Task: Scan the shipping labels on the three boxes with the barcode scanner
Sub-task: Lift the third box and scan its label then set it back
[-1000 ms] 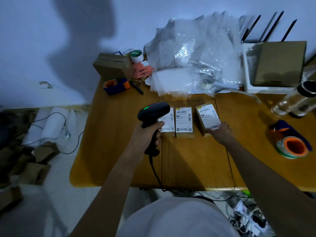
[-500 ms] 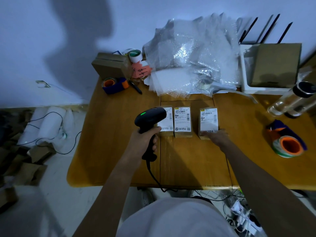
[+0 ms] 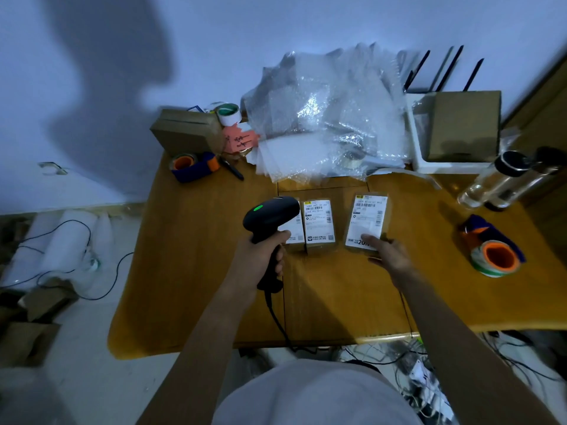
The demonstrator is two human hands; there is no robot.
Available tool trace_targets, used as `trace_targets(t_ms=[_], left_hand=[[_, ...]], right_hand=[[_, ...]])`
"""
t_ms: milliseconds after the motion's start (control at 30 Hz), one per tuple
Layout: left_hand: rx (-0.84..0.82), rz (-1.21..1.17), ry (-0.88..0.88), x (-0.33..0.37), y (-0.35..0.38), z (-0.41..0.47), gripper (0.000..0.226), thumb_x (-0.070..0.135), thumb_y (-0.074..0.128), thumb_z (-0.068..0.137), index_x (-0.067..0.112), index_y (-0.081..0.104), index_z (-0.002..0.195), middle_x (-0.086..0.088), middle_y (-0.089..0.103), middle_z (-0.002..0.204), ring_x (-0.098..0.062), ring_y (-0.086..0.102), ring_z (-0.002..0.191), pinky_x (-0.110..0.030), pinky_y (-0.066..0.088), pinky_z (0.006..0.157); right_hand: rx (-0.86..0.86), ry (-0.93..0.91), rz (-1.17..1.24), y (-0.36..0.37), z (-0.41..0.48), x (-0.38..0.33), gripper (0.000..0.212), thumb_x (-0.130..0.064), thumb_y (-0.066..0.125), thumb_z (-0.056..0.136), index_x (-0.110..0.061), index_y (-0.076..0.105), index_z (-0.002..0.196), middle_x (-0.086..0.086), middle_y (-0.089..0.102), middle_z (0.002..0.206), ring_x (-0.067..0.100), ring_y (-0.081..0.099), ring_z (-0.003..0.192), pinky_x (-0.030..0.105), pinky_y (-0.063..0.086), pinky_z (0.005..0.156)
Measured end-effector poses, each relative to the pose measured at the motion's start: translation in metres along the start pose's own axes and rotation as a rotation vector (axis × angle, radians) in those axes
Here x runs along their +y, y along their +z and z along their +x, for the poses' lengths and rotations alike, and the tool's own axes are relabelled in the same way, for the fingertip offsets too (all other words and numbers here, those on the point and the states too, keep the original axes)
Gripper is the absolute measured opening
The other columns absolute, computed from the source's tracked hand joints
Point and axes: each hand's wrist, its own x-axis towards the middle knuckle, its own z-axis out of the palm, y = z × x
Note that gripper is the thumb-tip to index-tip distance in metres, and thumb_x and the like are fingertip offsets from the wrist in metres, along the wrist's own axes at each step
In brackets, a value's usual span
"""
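Three small cardboard boxes with white shipping labels lie in a row on the wooden table [image 3: 190, 271]. The left box [image 3: 295, 228] is partly hidden behind the black barcode scanner [image 3: 270, 219], whose green light is on. My left hand [image 3: 260, 256] grips the scanner's handle, and its head is over the left box. The middle box [image 3: 319, 225] lies flat beside it. My right hand [image 3: 388, 253] holds the near end of the right box [image 3: 366, 220], thumb on its label; the box looks tilted up towards me.
Bubble wrap [image 3: 325, 118] is piled at the back. A brown box [image 3: 187, 130], a tape dispenser [image 3: 193, 167] and a pen [image 3: 233, 170] sit back left. A white tray with a box [image 3: 460, 127], a clear bottle [image 3: 497, 182] and a second tape dispenser [image 3: 494, 253] are on the right.
My right hand has turned the right box straight, moved it a little away from the middle box and tipped its label up. The scanner has stayed over the left box.
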Motion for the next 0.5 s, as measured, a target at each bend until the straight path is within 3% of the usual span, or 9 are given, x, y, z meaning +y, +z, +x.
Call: trace_targets(t_ms=[133, 267, 500], left_hand=[[-0.045, 0.010, 0.019, 0.003, 0.003, -0.001, 0.027, 0.026, 0.074, 0.091, 0.013, 0.059, 0.074, -0.002, 0.053, 0.057, -0.015, 0.049, 0.047, -0.029, 0.048, 0.054], [-0.071, 0.019, 0.034, 0.004, 0.004, -0.004, 0.024, 0.024, 0.074, 0.091, 0.012, 0.059, 0.076, -0.002, 0.052, 0.057, -0.015, 0.048, 0.047, -0.030, 0.047, 0.054], [-0.074, 0.023, 0.041, 0.006, 0.004, -0.009, 0.022, 0.024, 0.075, 0.091, 0.011, 0.060, 0.080, -0.002, 0.053, 0.057, -0.015, 0.048, 0.048, -0.030, 0.047, 0.055]], right_hand=[[-0.060, -0.041, 0.048, 0.007, -0.013, -0.001, 0.035, -0.026, 0.081, 0.085, -0.014, 0.066, 0.115, 0.011, 0.072, 0.121, 0.027, 0.069, 0.110, 0.042, 0.058, 0.092], [-0.102, -0.087, 0.102, 0.020, -0.028, -0.007, 0.080, -0.041, 0.091, 0.066, -0.009, 0.058, 0.131, 0.008, 0.072, 0.123, 0.025, 0.070, 0.113, 0.039, 0.061, 0.089], [-0.186, -0.146, 0.183, 0.044, -0.064, -0.021, 0.054, -0.022, 0.082, 0.083, -0.015, 0.058, 0.131, 0.005, 0.074, 0.120, 0.022, 0.071, 0.111, 0.033, 0.060, 0.088]])
